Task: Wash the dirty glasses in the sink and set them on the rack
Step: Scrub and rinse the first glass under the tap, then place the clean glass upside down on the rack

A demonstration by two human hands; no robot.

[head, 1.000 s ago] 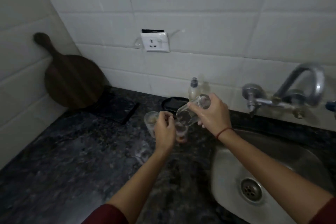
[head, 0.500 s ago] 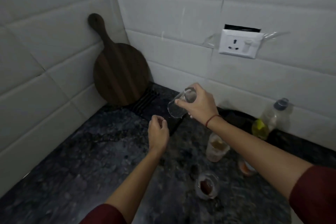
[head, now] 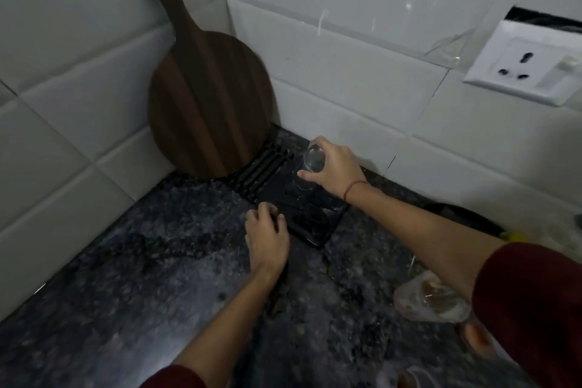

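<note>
Glass [head: 310, 167] (right hand [head: 333, 170] gripping) now reaches rack [head: 302, 214].

Single head view looks steeply down, close, into the counter [head: 132, 277] corner.

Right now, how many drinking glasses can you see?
3, perhaps more out of frame: a clear washed glass in the right hand over the black rack; two dirty glasses lower right.

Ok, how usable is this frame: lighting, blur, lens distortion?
Head view: dim, greyish light. The clear glass in the right hand is hard to read against the black rack. The dirty glass at the lower right is motion-smeared. Wide-angle bending curves the tile lines. The left hand stays fairly sharp.
</note>
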